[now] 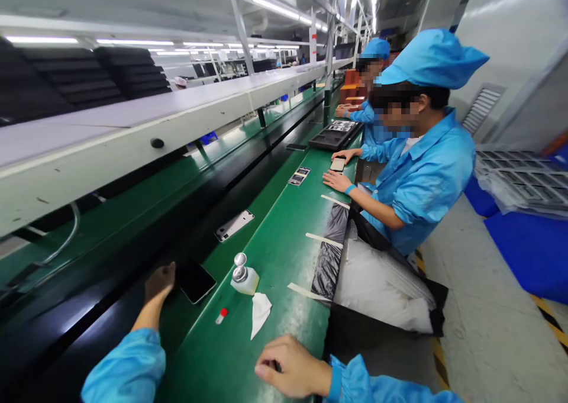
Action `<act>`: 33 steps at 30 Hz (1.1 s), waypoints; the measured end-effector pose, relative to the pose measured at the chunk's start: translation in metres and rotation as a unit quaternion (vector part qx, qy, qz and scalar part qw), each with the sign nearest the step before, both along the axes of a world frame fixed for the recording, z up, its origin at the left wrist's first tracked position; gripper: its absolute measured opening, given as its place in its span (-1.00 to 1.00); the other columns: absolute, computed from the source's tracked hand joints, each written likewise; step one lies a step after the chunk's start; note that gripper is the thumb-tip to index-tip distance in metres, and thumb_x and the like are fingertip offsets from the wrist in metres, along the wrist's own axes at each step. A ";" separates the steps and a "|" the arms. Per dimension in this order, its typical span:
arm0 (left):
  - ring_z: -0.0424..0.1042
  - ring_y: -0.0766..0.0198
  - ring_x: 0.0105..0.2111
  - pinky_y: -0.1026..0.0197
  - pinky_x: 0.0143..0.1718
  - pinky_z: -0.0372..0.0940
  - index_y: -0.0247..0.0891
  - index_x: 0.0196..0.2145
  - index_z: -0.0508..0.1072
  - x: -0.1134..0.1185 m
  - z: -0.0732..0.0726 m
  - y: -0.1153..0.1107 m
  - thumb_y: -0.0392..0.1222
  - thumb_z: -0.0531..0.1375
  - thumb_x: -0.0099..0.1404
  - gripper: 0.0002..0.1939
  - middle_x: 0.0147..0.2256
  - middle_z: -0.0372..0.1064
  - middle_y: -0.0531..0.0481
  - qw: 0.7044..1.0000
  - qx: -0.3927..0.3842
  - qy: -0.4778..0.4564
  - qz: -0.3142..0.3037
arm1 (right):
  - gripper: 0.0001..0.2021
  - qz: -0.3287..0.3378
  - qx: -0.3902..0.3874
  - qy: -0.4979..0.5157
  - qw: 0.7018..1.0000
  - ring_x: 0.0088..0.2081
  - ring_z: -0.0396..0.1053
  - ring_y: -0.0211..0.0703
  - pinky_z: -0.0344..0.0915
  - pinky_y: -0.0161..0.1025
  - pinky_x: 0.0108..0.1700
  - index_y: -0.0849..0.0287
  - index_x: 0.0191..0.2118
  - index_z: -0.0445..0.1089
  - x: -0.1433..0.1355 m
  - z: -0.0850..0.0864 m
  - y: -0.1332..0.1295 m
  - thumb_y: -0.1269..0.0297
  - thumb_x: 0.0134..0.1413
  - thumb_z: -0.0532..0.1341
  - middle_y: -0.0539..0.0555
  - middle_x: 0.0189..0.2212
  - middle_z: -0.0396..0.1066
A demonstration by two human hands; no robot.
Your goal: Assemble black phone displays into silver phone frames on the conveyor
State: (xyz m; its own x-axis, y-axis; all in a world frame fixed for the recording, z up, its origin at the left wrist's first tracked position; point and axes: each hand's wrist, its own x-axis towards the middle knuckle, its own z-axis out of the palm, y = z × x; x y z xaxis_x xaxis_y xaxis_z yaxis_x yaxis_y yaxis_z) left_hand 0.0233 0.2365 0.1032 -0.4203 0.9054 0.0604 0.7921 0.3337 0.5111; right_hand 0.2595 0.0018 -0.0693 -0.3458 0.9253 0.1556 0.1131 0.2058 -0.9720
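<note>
My left hand (160, 281) is over the dark conveyor, its fingers curled beside a black-screened phone (196, 280); whether it grips anything is hidden. My right hand (286, 364) rests on the near green bench (231, 355) with loosely curled fingers and nothing visible in them. Between the hands lie a small red-capped piece (222, 315) and a white wipe (261, 314). A white bottle with a metal top (245, 279) stands behind them. Farther up, a pale phone part (234, 225) lies on the green strip.
A black bag of clear plastic (381, 279) hangs taped to the bench's right edge. Beyond it, a person in blue (426, 172) handles a phone part, near an open phone (299, 176) and a black tray (336, 134). A raised shelf (155, 131) runs along the left.
</note>
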 end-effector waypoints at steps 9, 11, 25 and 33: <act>0.52 -0.19 0.30 -0.42 0.38 0.34 -0.45 0.19 0.54 0.014 -0.038 0.061 0.17 0.30 0.60 -0.44 0.20 0.55 -0.35 0.981 -0.087 0.106 -0.135 | -0.74 0.002 -0.001 -0.015 1.000 -0.33 0.54 0.07 0.50 0.00 -0.14 -0.02 -0.35 0.48 -0.003 -0.028 -0.011 0.00 0.33 0.25 0.04 -0.45 0.50; 0.35 -0.29 0.44 -0.41 0.50 0.23 -0.33 0.33 0.50 0.034 -0.055 0.086 0.15 0.35 0.57 -0.40 0.42 0.38 -0.29 0.973 -0.083 0.107 -0.187 | -0.73 -0.011 0.010 -0.019 1.000 -0.27 0.58 0.07 0.50 0.01 -0.08 -0.02 -0.29 0.54 -0.003 -0.034 -0.017 0.08 0.45 0.18 0.08 -0.39 0.55; 0.43 -0.21 0.37 -0.36 0.44 0.31 -0.28 0.54 0.23 0.065 -0.103 0.137 0.15 0.38 0.51 -0.15 0.36 0.40 -0.38 0.959 0.026 -0.014 -0.283 | -0.58 -0.019 -0.111 0.001 0.994 -0.20 0.55 0.32 0.49 0.42 0.06 -0.10 -0.33 0.59 0.007 -0.054 -0.022 -0.29 0.34 0.27 0.21 -0.38 0.49; 0.58 -0.24 0.21 -0.25 0.30 0.47 -0.33 0.62 -0.10 -0.046 -0.048 0.022 0.24 0.45 0.30 0.25 0.23 0.54 -0.40 0.972 0.123 -0.056 -0.194 | -0.66 0.001 -0.004 0.005 1.000 -0.35 0.50 0.13 0.44 0.26 -0.26 -0.16 -0.29 0.56 0.014 -0.032 -0.023 -0.05 0.55 0.18 0.19 -0.45 0.44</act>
